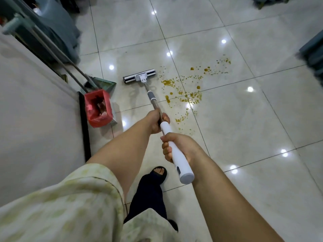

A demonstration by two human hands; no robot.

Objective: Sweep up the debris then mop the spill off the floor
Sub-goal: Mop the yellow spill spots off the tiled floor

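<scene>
sweeping looks done, debris in the red bin [97,109], but the spill [185,95] lies unwiped on the floor just beside the mop [139,76], whose handle the left hand [154,122] and right hand [181,147] both grip.

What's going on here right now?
A person works a flat mop: left grip on the metal shaft, right grip on the white handle. The mop head sits on the tile beside the brown spill, which is not yet wiped. A broom and dustpan stand by a red-lined bin at the wall.
</scene>
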